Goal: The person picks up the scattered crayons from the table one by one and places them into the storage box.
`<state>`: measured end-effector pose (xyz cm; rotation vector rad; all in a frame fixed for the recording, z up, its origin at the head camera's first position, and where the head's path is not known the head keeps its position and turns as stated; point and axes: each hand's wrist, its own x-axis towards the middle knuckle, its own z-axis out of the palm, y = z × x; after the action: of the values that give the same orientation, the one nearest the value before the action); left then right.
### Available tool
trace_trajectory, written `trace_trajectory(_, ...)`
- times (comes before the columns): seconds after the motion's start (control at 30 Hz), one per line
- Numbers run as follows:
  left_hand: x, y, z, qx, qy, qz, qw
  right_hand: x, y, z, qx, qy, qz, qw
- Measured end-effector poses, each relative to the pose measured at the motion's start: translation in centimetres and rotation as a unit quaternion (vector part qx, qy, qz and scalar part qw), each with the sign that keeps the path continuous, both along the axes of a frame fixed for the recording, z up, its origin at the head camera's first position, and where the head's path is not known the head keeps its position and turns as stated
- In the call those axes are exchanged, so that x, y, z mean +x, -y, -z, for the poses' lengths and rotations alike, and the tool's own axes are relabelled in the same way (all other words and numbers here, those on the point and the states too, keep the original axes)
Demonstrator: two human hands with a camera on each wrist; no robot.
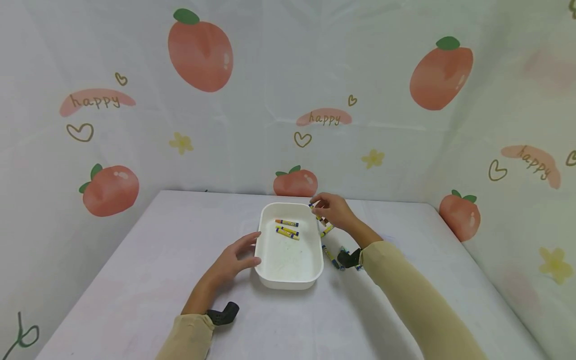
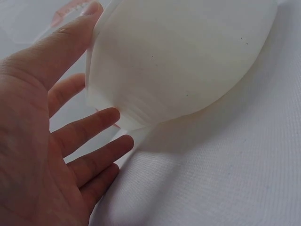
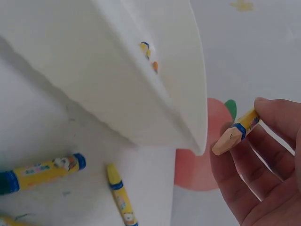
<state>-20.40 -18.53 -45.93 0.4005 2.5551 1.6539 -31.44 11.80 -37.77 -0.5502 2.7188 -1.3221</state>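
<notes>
A white plastic tray (image 1: 288,265) stands on the table, holding an orange crayon (image 1: 286,223) and a couple of yellow-wrapped crayons (image 1: 288,234). At the tray's left side, my left hand (image 1: 231,260) has its thumb and fingers spread and loosely extended. The left wrist view shows its fingertips (image 2: 111,115) right at the tray wall. Above the far right corner, my right hand (image 1: 335,210) pinches a yellow-wrapped crayon with a pale peach tip (image 3: 245,126) between thumb and fingers, outside the rim in the right wrist view.
Right of the tray lie a yellow crayon (image 3: 121,200), a dark green crayon (image 1: 330,256) and several more, partly hidden by the right wrist and its black camera (image 1: 350,258). A white cloth with peach prints (image 1: 294,182) hangs behind the table.
</notes>
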Motion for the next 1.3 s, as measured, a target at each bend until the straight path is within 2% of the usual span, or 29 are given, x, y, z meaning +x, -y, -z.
trace_trajectory(0.2,0.1,-0.1,0.0,-0.008,0.010,-0.010,0.9999,-0.4,1.4,-0.3,-0.004,0.013,-0.022,0.9997)
trace_trajectory(0.37,0.0,0.0,0.0,-0.005,0.006,-0.005,1.0000,-0.7,2.4,-0.5,0.008,0.020,-0.035,0.9992)
trace_trajectory(0.5,0.1,0.0,-0.1,0.008,0.007,-0.003,0.9999,-0.7,3.0,-0.7,0.005,0.035,-0.062,0.9975)
trace_trajectory(0.67,0.0,0.0,-0.1,0.001,0.008,-0.005,1.0000,-0.9,3.7,-0.6,0.002,0.055,-0.090,0.9944)
trace_trajectory(0.73,0.0,0.0,-0.1,0.000,0.007,-0.004,1.0000,-0.9,4.1,-0.5,0.013,0.059,-0.088,0.9943)
trace_trajectory(0.8,0.3,-0.2,-0.6,0.001,0.008,-0.001,1.0000,-1.0,4.4,-0.4,0.024,0.063,-0.087,0.9939)
trace_trajectory(0.93,0.4,-0.2,-0.8,0.003,0.008,0.000,1.0000,-1.0,5.0,-0.2,0.044,0.051,-0.091,0.9936)
trace_trajectory(1.03,0.1,-0.1,-0.3,0.005,0.007,0.000,1.0000,-1.0,5.4,0.0,0.056,0.050,-0.090,0.9932)
trace_trajectory(1.3,0.0,-0.1,-0.1,0.000,0.016,-0.003,0.9999,-1.0,6.3,0.4,0.130,0.067,-0.097,0.9845)
